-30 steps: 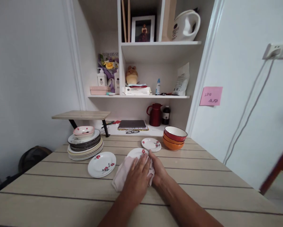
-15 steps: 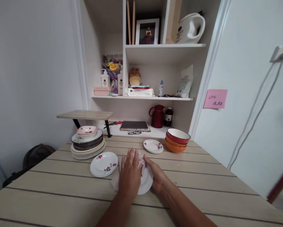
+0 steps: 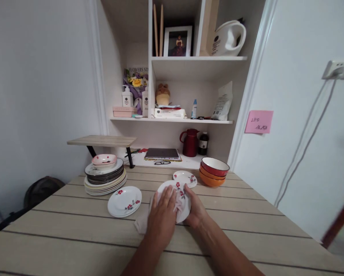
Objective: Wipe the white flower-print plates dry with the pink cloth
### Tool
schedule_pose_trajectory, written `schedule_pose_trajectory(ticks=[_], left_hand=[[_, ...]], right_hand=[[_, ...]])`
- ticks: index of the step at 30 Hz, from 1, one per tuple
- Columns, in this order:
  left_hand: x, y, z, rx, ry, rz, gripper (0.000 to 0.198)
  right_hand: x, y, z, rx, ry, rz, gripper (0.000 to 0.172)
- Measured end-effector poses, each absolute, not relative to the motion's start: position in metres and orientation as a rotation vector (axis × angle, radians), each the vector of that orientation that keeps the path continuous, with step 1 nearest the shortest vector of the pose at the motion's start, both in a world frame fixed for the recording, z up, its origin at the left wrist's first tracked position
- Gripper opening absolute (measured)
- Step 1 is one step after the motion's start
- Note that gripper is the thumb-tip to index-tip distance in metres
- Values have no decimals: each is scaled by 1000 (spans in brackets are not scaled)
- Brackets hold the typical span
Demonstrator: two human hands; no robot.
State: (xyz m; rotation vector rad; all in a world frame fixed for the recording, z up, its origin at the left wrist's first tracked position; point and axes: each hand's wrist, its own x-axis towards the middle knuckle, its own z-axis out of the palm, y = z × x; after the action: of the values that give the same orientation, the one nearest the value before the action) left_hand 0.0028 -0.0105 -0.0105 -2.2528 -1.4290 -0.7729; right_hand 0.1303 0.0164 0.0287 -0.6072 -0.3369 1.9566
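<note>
A small white plate with red flowers (image 3: pixel 180 188) is tilted up off the wooden table (image 3: pixel 246 230). My right hand (image 3: pixel 195 209) grips its right edge, thumb over the rim. My left hand (image 3: pixel 162 216) lies flat with fingers stretched, pressing a pale pink cloth (image 3: pixel 143 223) against the plate's face. The cloth hangs down to the tabletop under my left hand.
Another flowered plate (image 3: pixel 124 201) lies to the left, a third (image 3: pixel 184 178) behind. A tall stack of plates with a pink bowl (image 3: pixel 105 175) stands at back left; stacked red and orange bowls (image 3: pixel 214 171) at back right. Shelves with a red jug (image 3: pixel 190 142) lie beyond.
The plate, lying low on the table before, is now tilted up with its flowered face showing. My left hand and the cloth have slid over the plate's face.
</note>
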Motion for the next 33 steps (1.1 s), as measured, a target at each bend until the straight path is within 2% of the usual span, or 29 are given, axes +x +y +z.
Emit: schedule_pose_trajectory(ticks=[7,12,18,22,27,30,33], left_hand=[[-17,-6,5,-1792,-1753,-938,52],[-21,-6,3,-1913,-1691,-880,57],[-22,2,-13,-1920,-1857,-804,57],[-11,-1,-17,-2058,-1697,-791,60],[13,-11,-14,-2202,-1328,-775,65],[11,-7,-11,-2137,-1353,-793,65],[-7,2,-6,-1927,-1555,-890,57]], right_hand=[[100,-6,27,-730,-518,1980,39],[90,-13,24,-819,-620,1941,35],[117,9,30,-774,-385,1866,31],[129,16,29,-676,-351,1841,33],[115,8,21,-598,-340,1984,37],[104,3,18,-556,-394,2039,43],[97,2,16,-605,-492,2017,48]])
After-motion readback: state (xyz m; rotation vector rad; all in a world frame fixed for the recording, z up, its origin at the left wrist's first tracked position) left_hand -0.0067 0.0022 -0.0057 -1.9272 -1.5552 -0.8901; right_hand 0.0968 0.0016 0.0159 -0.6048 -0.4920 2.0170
